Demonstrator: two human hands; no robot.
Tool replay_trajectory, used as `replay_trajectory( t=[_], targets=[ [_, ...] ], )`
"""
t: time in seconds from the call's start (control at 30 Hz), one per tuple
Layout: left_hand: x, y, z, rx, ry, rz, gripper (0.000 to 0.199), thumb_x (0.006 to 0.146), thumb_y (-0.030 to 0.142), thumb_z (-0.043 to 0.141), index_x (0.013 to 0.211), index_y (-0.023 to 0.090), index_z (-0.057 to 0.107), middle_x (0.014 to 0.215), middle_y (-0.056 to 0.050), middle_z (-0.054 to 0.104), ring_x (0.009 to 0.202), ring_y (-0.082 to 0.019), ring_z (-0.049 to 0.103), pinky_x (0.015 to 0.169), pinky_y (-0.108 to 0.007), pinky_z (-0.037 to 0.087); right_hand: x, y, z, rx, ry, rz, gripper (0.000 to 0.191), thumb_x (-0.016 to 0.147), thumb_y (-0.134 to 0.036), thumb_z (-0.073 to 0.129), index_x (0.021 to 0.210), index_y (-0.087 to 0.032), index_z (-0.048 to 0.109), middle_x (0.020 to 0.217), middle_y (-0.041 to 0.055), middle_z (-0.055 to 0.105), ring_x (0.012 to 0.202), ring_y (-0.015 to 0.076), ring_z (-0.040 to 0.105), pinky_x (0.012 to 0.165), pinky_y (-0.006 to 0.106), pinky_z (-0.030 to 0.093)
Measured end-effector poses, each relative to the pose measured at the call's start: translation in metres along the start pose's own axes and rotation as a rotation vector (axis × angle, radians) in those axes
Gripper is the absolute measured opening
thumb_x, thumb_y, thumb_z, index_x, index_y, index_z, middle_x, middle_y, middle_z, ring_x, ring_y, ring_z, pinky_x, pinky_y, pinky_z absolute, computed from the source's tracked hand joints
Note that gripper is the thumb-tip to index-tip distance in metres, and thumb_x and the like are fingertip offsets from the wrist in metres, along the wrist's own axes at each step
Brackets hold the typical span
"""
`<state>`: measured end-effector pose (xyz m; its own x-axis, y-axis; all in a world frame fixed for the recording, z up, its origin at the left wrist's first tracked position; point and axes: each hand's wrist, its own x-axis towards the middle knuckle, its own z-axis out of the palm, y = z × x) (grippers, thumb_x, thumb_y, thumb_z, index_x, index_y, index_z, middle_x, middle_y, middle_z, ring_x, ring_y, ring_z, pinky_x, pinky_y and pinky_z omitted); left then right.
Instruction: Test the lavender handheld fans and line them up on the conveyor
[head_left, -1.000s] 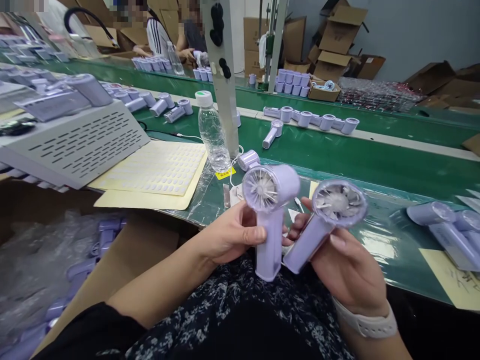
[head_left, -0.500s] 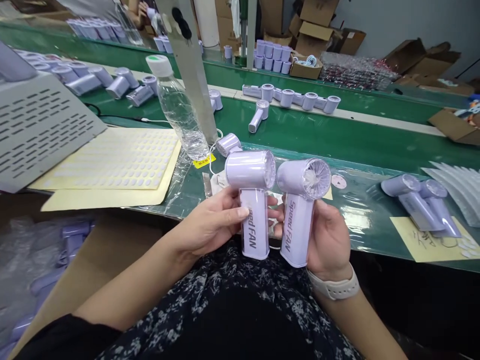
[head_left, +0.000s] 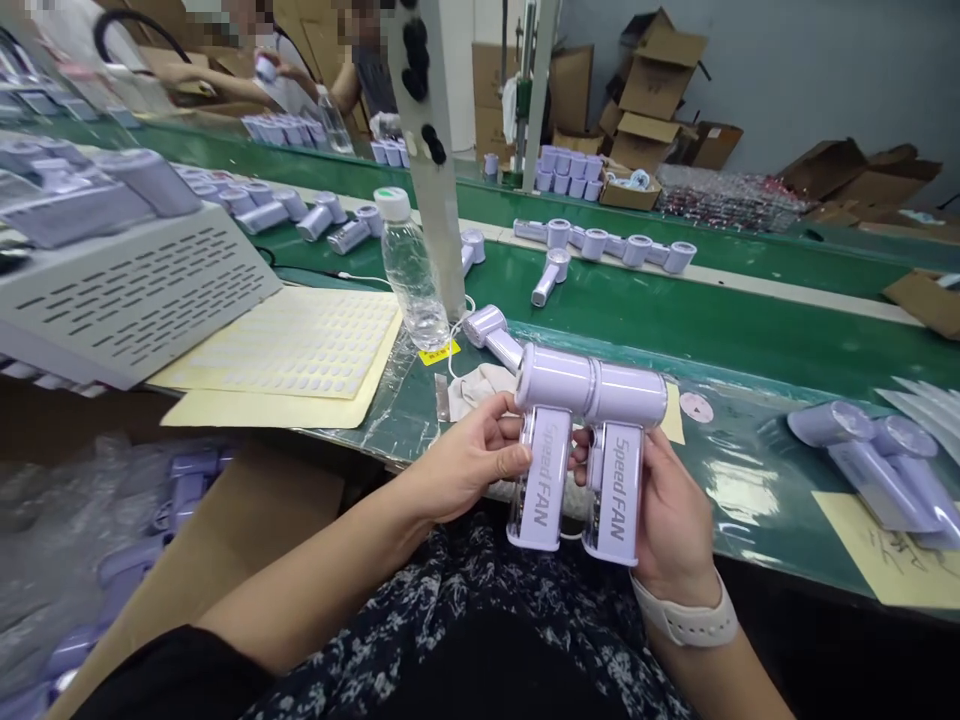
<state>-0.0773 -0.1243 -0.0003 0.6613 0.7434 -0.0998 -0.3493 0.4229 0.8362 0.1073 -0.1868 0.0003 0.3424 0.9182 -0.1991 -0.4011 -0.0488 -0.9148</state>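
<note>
My left hand (head_left: 480,455) is closed on the handle of a lilac handheld fan (head_left: 546,480), thumb across its edge. In my right hand (head_left: 679,505), which wears a pale watch strap at the wrist, is a second lilac handheld fan (head_left: 616,490). Both stand upright side by side with "Speed FAN" lettering towards me, and their round heads meet end to end. Some of my fingers are hidden behind the handles. Just beyond them, another lilac fan (head_left: 491,335) lies on the bench near a white cloth (head_left: 480,388).
A clear bottle (head_left: 412,270) stands by a metal post (head_left: 431,150). Left are sticker sheets (head_left: 300,340) and a slotted grey box (head_left: 150,290). Several fans (head_left: 592,243) lie on the green conveyor (head_left: 750,320). Two fans (head_left: 870,460) rest at right. Co-workers (head_left: 277,75) are across the line.
Both fans have turned so that their heads line up end to end and the front grille of the right one no longer faces me. The camera view has shifted left.
</note>
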Motion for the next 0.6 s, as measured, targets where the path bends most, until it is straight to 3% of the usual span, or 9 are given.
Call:
replay_trajectory(
  t=[0.13,0.23,0.33,0.43,0.53,0.6],
  targets=[
    [0.002,0.005,-0.003,0.074,-0.004,0.028,0.069,0.075,0.043,0.089,0.131,0.021,0.057,0.116,-0.014,0.077,0.104,-0.028,0.076,0.089,-0.039,0.058,0.003,0.002,-0.002,0.021,-0.076,-0.028,0.033,0.097,-0.042,0.056,0.123,-0.024,0.065,0.089,0.0066,0.079,0.072,0.0254,0.076,0.061,0.038,0.063],
    [0.001,0.013,-0.006,0.288,0.029,0.114,0.058,0.076,0.033,0.088,0.126,0.021,0.063,0.115,-0.013,0.078,0.106,-0.027,0.074,0.092,-0.039,0.057,0.001,-0.001,-0.009,-0.128,-0.134,-0.251,0.034,0.094,-0.040,0.065,0.125,-0.026,0.064,0.106,0.0092,0.079,0.089,0.0289,0.077,0.073,0.042,0.065],
    [-0.010,0.016,-0.005,0.595,0.021,0.400,0.035,0.077,0.025,0.085,0.111,0.022,0.075,0.122,-0.012,0.078,0.120,-0.031,0.070,0.112,-0.050,0.046,-0.007,-0.009,-0.018,-0.390,-0.340,-0.573,0.053,0.079,-0.026,0.084,0.127,-0.031,0.062,0.131,0.0099,0.073,0.127,0.0376,0.065,0.104,0.058,0.055],
    [-0.027,0.010,0.000,0.734,0.061,0.695,0.019,0.087,0.017,0.075,0.100,0.031,0.080,0.119,-0.004,0.080,0.129,-0.026,0.067,0.130,-0.053,0.017,-0.017,-0.010,-0.022,-0.518,-0.512,-0.778,0.046,0.085,-0.022,0.077,0.126,-0.038,0.065,0.136,0.0039,0.072,0.143,0.0366,0.052,0.118,0.068,0.037],
    [-0.034,0.004,0.004,0.684,0.194,0.707,0.022,0.087,0.013,0.075,0.091,0.035,0.079,0.107,0.001,0.083,0.118,-0.021,0.072,0.132,-0.053,0.012,-0.023,-0.003,-0.023,-0.506,-0.445,-0.668,0.032,0.090,-0.030,0.073,0.120,-0.041,0.069,0.131,0.0024,0.075,0.135,0.0342,0.060,0.114,0.064,0.044],
    [-0.026,0.006,0.000,0.565,0.171,0.609,0.016,0.077,0.019,0.085,0.078,0.032,0.076,0.101,-0.001,0.083,0.110,-0.023,0.073,0.130,-0.054,0.019,-0.020,0.000,-0.027,-0.478,-0.416,-0.519,0.042,0.079,-0.039,0.085,0.119,-0.040,0.070,0.124,0.0041,0.077,0.125,0.0362,0.066,0.106,0.060,0.052]
  ],
)
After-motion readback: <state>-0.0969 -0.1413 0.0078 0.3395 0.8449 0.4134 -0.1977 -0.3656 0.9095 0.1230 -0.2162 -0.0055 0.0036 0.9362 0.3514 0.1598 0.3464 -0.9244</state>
